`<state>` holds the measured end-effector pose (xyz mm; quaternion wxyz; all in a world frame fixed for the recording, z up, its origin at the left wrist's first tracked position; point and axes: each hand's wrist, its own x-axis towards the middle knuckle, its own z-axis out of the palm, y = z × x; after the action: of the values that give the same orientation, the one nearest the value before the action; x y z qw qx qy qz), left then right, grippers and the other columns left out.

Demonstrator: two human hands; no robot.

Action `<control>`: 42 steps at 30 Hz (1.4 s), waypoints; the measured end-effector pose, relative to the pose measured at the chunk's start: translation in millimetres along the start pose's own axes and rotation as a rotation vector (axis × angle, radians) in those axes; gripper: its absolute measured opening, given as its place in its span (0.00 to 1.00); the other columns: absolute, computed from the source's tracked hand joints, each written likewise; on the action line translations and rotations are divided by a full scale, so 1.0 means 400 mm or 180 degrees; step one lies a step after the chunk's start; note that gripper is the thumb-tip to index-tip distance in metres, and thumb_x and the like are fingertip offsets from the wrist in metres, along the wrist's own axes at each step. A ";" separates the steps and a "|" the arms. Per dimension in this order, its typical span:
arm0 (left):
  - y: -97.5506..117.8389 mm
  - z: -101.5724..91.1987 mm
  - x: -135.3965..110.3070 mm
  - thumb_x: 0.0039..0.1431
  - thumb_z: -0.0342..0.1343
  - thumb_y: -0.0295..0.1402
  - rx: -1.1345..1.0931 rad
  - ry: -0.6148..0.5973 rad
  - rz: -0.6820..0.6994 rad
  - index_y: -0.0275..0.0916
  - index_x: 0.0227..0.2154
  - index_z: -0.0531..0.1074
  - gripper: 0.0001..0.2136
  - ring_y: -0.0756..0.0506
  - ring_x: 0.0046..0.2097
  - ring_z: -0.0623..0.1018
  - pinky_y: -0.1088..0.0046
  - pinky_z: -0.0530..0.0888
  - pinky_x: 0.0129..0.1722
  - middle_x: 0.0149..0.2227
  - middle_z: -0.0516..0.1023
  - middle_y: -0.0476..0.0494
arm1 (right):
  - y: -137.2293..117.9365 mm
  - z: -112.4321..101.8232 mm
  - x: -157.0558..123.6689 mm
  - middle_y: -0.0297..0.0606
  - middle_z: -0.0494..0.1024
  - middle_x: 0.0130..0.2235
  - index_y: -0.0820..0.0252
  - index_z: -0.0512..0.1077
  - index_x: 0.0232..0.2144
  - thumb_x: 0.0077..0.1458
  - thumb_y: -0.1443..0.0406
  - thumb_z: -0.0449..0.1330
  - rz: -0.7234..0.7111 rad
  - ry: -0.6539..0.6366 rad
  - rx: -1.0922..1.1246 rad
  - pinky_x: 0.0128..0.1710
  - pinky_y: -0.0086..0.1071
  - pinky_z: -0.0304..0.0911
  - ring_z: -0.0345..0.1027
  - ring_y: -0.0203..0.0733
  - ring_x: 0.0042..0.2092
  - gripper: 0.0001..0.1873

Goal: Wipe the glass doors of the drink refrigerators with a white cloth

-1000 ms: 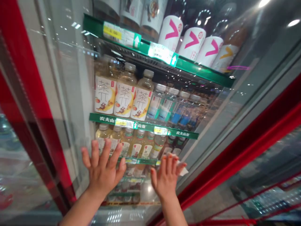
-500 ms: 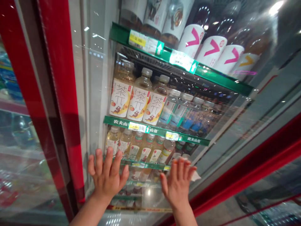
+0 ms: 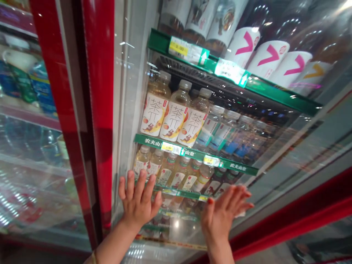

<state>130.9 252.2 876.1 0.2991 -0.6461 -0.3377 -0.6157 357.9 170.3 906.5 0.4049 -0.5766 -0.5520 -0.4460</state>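
My left hand (image 3: pixel 139 207) lies against the glass door (image 3: pixel 189 229) of a drinks cooler, its fingers spread and nothing in it. To its right, my right hand (image 3: pixel 221 214) is at the same door, turned partly sideways with its fingers stretched out. A bit of thin white tissue (image 3: pixel 241 214) shows behind the right fingers, mostly hidden by them. Behind the glass, just above both hands, stands a row of small tea bottles (image 3: pixel 180 176). Higher up are larger white-labelled tea bottles (image 3: pixel 173 121) and clear water bottles (image 3: pixel 210 128).
Red door frames run along the left (image 3: pixel 100 110) and the lower right (image 3: pixel 291 216). A green shelf edge (image 3: pixel 280 97) bears bottles with pink V marks (image 3: pixel 268 58). A neighbouring cooler on the left holds blue bottles (image 3: pixel 44 88). Lights reflect in the glass.
The view has shifted left, so the shelves and left hand appear further right. My right hand has moved right across the glass and turned, and less of the tissue shows.
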 end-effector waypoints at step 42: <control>0.121 0.047 0.148 0.65 0.65 0.31 -0.0389 -0.0368 0.0452 0.49 0.79 0.57 0.42 0.34 0.85 0.41 0.40 0.35 0.84 0.83 0.48 0.45 | 0.160 -0.034 0.048 0.50 0.36 0.85 0.60 0.32 0.83 0.76 0.62 0.44 0.0941 0.0354 -0.0285 0.80 0.73 0.38 0.25 0.55 0.85 0.42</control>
<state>181.8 242.9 935.4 0.2820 -0.7199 -0.2696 -0.5740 420.6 158.6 930.1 0.4699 -0.6435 -0.4174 -0.4370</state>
